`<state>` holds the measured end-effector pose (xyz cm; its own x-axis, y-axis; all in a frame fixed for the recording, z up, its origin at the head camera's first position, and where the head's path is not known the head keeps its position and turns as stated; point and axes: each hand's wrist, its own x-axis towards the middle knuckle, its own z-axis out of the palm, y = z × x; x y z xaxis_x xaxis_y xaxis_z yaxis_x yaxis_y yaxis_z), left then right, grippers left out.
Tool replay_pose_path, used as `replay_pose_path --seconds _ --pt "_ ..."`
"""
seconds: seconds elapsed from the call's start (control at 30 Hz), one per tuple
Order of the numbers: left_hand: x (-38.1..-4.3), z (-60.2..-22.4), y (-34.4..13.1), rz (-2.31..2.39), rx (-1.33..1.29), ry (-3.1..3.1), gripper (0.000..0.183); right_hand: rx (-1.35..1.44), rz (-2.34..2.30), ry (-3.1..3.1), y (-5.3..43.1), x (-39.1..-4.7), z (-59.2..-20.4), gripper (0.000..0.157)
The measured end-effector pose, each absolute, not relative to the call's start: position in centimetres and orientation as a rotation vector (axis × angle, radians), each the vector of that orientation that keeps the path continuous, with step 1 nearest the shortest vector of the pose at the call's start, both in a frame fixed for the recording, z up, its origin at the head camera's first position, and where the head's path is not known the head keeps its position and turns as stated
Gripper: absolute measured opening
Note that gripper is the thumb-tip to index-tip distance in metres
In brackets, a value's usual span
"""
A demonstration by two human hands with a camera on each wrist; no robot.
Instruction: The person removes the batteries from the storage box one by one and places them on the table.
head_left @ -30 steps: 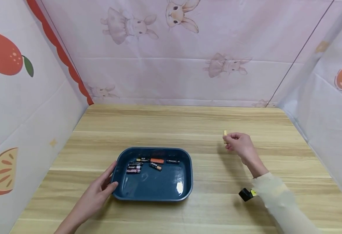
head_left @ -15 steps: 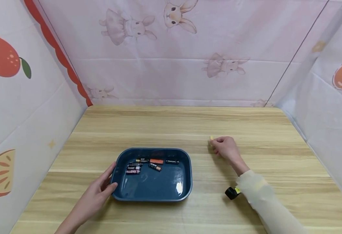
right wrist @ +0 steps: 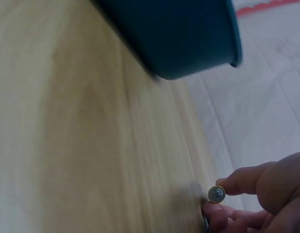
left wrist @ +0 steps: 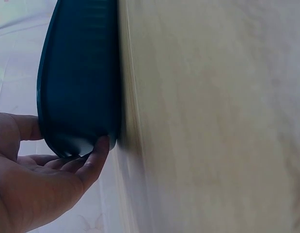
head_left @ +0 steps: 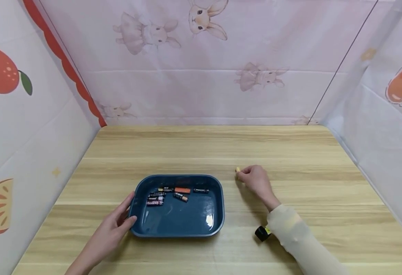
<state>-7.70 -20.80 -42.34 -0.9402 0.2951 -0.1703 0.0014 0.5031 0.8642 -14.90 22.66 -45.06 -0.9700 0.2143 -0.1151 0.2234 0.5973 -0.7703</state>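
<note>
In the head view a dark blue tray (head_left: 177, 233) rests on the table, with several batteries (head_left: 180, 197) lying toward its back and left. My left hand (head_left: 113, 229) holds the tray's left end. The left wrist view shows the thumb at the rim and the curled fingers (left wrist: 94, 162) against the outer wall. My right hand (head_left: 256, 181) is to the right of the tray, close over the table. Between thumb and fingertips it pinches a small yellow battery (head_left: 237, 172), whose round metal end faces the right wrist camera.
The wooden table (head_left: 201, 149) meets a pink printed cloth (head_left: 201, 99) at its back edge. White cloth walls rise on the left and right. A small black and yellow device (head_left: 262, 233) sits at the right sleeve's cuff (head_left: 287, 225).
My right hand has moved left and slightly nearer, bringing the pinched battery closer to the tray. The left hand keeps its place on the tray, and the head view has shifted slightly.
</note>
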Motion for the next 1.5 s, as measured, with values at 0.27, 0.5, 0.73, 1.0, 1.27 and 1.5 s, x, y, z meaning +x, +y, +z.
replay_pose_path --seconds 0.27,0.5,0.73,1.0,1.27,1.5 --pt "-7.8 -42.3 -20.8 1.38 0.152 2.421 0.068 0.393 -1.2 2.878 21.5 -14.6 -44.8 0.022" --pt "-7.7 -42.3 -20.8 1.396 0.14 2.4 0.068 0.382 -1.127 2.911 21.2 -14.6 -44.7 0.024" --pt "-7.6 -42.3 -20.8 1.393 0.154 2.398 0.067 0.396 -1.123 2.911 21.0 -14.5 -44.8 0.024" --pt "-7.7 -42.2 -20.8 1.38 0.186 2.409 0.068 0.393 -1.161 2.93 21.1 -14.5 -44.8 0.022" --pt "-7.9 -42.1 -20.7 1.389 0.165 2.4 0.067 0.355 -1.179 2.954 21.0 -14.5 -44.9 0.018" --pt "-7.7 -42.1 -20.9 1.413 0.235 2.428 0.067 0.33 -1.192 2.956 21.2 -14.4 -44.7 0.02"
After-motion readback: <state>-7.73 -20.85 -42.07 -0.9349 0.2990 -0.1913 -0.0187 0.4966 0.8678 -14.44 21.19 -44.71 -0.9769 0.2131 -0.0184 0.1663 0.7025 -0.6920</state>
